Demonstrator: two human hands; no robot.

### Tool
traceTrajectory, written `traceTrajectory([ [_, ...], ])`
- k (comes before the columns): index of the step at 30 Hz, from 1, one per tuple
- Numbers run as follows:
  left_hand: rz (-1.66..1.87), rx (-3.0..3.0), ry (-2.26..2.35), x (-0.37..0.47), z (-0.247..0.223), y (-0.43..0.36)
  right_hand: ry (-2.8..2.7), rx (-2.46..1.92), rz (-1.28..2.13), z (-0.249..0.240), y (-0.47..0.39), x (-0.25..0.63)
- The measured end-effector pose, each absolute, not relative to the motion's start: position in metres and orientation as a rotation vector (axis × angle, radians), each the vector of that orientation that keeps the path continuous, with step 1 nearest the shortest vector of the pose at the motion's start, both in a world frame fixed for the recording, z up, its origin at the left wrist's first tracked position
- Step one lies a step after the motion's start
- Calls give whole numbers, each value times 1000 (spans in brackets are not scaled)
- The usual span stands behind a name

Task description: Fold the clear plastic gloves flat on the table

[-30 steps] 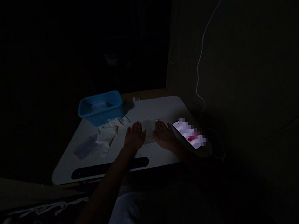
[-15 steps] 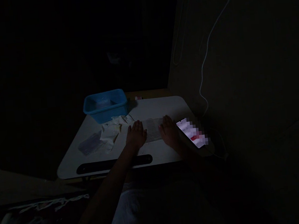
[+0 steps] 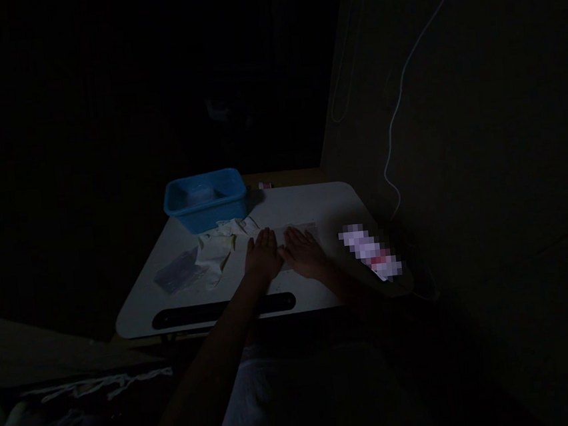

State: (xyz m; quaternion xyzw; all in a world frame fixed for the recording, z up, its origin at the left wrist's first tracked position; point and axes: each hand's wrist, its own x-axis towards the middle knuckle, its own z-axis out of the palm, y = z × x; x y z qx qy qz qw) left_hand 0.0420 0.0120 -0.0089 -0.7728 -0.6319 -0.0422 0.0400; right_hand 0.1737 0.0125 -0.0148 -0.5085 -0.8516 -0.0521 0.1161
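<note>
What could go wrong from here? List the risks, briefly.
The thin clear plastic under the left hand and right hand might crease or slide if pressed unevenly. The lit phone, near the right edge of the table, could be knocked if the right hand swings wide. In this dim light, creases may go unseen.

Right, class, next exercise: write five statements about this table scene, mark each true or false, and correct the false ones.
1. The left hand and right hand are side by side, palms down. True.
2. The right hand is over a thin see-through sheet. True.
3. The basin is red. False: the basin is blue.
4. Crumpled white material lies right of both hands. False: the white material lies left of them.
5. A black slot runs along the table's near edge. True.
</note>
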Motion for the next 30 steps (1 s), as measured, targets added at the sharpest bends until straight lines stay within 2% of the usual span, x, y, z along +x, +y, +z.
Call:
traceTrajectory([
  [30,-235,-2292,-1970,41,-10,9,-2354,-1630,-224,-25,21,217],
])
